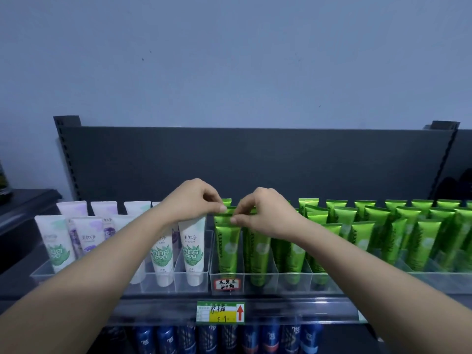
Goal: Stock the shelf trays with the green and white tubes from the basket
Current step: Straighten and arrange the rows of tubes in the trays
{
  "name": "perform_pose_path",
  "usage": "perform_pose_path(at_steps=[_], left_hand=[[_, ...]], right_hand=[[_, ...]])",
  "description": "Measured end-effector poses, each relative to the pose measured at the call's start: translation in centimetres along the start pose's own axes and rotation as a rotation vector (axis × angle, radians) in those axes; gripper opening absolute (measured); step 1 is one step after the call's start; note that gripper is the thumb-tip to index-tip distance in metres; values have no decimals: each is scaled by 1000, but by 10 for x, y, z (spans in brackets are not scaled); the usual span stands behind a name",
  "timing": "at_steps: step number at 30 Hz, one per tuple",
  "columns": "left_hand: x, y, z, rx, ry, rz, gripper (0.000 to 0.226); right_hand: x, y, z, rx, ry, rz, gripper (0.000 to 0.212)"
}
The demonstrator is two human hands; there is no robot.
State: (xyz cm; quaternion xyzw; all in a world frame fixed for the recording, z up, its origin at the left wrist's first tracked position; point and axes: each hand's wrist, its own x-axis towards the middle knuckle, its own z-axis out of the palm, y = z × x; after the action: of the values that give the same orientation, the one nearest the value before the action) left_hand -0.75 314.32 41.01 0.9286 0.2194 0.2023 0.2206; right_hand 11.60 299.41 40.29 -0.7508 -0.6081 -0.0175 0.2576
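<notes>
On the shelf, leftmost slot of the clear acrylic divider tray (293, 284): glossy green plastic tubes (227, 244), upright, caps down, your left hand (194, 200) and right hand (265, 215) both pinching their crimped tops, beside white leaf-printed tubes (194, 249).

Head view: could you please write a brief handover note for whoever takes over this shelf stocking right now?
Left hand and right hand both pinch the top edge of a glossy green plastic tube in the leftmost green lane of the clear plastic tray. White plastic tubes stand left of it. Most lanes look stocked. Left: seat this tube; basket out of view.
</notes>
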Motion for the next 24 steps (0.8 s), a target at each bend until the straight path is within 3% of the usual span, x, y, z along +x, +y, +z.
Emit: perform_pose_path(at_steps=[5, 10, 14, 24], left_hand=[[19, -11, -6, -10, 134, -73, 10], [39, -17, -2, 214, 46, -88, 18], [50, -18, 3, 325, -34, -106, 9], [58, -25, 11, 61, -36, -122, 6]], right_hand=[[18, 9, -4, -43, 100, 93, 11], [42, 16, 4, -127, 44, 172, 12], [51, 18, 8, -142, -14, 190, 8], [54, 20, 16, -136, 5, 168, 7]])
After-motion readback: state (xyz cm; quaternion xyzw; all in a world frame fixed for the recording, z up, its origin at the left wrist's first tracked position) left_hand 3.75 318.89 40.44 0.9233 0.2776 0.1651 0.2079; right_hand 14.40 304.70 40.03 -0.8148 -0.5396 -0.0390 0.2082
